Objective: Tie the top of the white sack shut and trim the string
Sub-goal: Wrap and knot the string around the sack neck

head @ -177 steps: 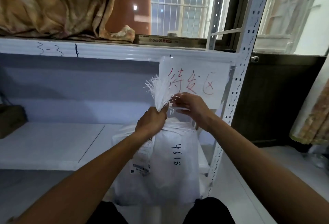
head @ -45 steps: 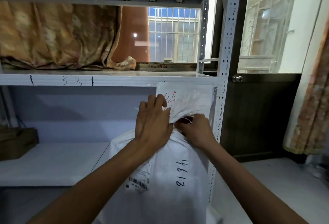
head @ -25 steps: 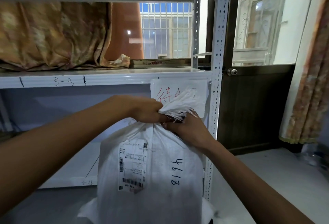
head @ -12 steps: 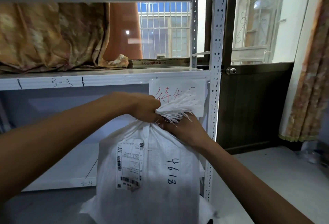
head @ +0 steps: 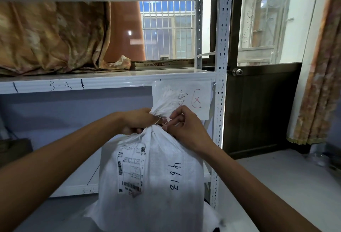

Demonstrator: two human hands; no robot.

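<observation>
Before a white metal shelving rack [head: 220,91], a white sack [head: 153,176] stands upright in the middle of the view, close to the person wearing the camera. Its top is gathered into a tight neck, with a frayed tuft of white woven strands [head: 164,100] fanning up above the bunching. The left hand [head: 137,121] is closed in a fist around the neck from the left side. The right hand [head: 186,124] is at the neck from the right, its fingertips [head: 170,119] pinched together on a thin pale string [head: 160,120] that crosses the gathered cloth; the string is too fine to tell how it is wound. A printed shipping label [head: 131,171] with barcodes is stuck to the sack's front, and the handwritten number 4613 [head: 174,176] runs down the cloth beside it. Behind the tuft, a paper sign [head: 195,99] with red handwriting hangs from the shelf edge. That shelf edge is marked "3-3" [head: 60,86] and carries crumpled brown-gold cloth [head: 53,36]. To the right are a dark door [head: 258,110] and a patterned curtain [head: 321,76].
</observation>
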